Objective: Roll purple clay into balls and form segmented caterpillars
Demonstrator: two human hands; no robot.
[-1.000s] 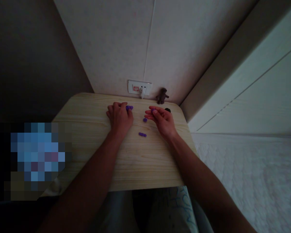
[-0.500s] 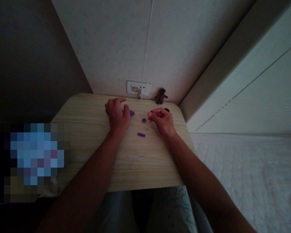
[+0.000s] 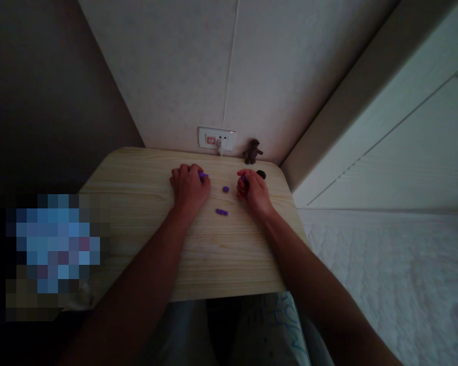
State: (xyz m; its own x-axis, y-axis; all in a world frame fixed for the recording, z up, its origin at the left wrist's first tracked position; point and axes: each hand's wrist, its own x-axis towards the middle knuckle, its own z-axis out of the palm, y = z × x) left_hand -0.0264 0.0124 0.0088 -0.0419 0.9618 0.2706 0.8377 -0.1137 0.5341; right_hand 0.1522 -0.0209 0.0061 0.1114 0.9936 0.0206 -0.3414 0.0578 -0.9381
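My left hand (image 3: pixel 191 189) rests on the table, its fingers curled over a lumpy piece of purple modelling clay (image 3: pixel 203 176). Most of that piece is covered by the hand. Across from it, my right hand (image 3: pixel 254 188) is closed, with a small bit of purple clay (image 3: pixel 244 178) showing between thumb and fingers. On the wood between the hands lies a small purple clay ball (image 3: pixel 225 189). Nearer to me is a short row of joined purple clay beads (image 3: pixel 222 212), touched by neither hand.
The wooden table (image 3: pixel 221 264) stands against the wall. At its back sit a small dark brown bear-like figure (image 3: pixel 253 151) and a dark round thing (image 3: pixel 261 175) behind my right hand. A wall socket (image 3: pixel 217 140) holds a plug. A pale quilted surface (image 3: pixel 377 274) lies to the right.
My left hand has moved slightly right and down, and its fingers have closed over the clay. My right hand has turned and curled its fingers inward around its small bit.
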